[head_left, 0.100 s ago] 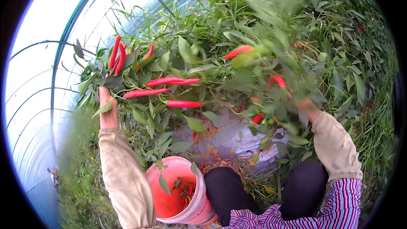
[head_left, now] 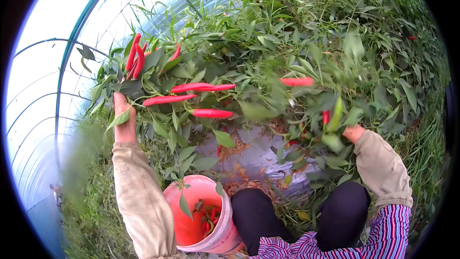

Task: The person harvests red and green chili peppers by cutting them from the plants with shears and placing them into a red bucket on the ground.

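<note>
Under the curved white sheeting and dark hoops of a plastic greenhouse tunnel (head_left: 52, 62), the ground shows as pale plastic mulch (head_left: 254, 156) strewn with dry brown leaf bits, with grass to either side. Pepper plants (head_left: 306, 33) fill the upper and right part of the view in a dense mass of narrow green leaves. The left hand (head_left: 122, 110) is raised and closed around a leafy branch (head_left: 143, 86), lifting it so that several long red chili peppers (head_left: 167, 99) hang out to the right of the hand, glossy, slim and pointed, some still upright near the top of the branch. The right hand (head_left: 353, 133) reaches into the foliage and is mostly hidden by leaves, so whether its fingers are closed cannot be told; a red pepper (head_left: 297, 81) shows blurred above it. Between the knees and the left arm stands an orange bucket (head_left: 189, 225) with a few red peppers and leaves at its bottom.
</note>
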`<state>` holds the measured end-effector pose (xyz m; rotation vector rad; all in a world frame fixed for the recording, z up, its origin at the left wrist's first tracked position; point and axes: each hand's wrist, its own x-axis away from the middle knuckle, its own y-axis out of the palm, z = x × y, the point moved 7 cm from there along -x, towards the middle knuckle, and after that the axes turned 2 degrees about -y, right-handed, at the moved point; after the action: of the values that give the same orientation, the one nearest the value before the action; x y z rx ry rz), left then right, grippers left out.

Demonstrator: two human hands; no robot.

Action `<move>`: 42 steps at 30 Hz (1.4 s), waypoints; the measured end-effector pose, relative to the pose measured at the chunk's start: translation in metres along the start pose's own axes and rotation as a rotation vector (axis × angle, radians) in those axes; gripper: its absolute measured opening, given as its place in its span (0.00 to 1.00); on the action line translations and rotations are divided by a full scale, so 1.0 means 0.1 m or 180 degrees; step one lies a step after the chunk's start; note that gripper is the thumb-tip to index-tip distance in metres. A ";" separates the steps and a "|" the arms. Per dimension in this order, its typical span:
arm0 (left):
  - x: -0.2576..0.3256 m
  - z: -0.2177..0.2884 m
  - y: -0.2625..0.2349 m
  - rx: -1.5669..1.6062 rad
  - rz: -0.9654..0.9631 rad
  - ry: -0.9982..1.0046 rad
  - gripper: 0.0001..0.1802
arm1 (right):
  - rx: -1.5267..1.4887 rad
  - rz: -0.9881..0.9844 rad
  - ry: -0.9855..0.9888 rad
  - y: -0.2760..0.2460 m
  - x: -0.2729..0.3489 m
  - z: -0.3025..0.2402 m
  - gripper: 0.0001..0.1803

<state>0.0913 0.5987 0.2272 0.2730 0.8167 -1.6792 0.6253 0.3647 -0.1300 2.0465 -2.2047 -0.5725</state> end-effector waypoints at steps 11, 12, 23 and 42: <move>-0.85 -0.72 -0.12 0.2129 0.1006 -0.1383 0.15 | 0.5135 -0.0943 0.0308 0.66 0.14 -0.79 0.28; -0.85 -0.71 -0.10 0.2069 0.1063 -0.1390 0.15 | 0.4988 -0.0964 0.0286 0.70 0.12 -0.83 0.27; -0.68 0.18 0.71 0.2217 -0.0037 -0.1164 0.14 | 0.3249 -0.0283 0.0151 1.58 -0.10 -1.69 0.12; -0.21 1.46 3.05 0.1540 -0.1795 -0.0663 0.22 | 0.4671 0.0634 -0.1923 2.12 -0.35 -2.81 0.33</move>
<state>0.4160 0.5007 0.2335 0.2001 0.3290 -2.3881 0.5143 0.3468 0.2054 2.0539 -3.7888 0.9043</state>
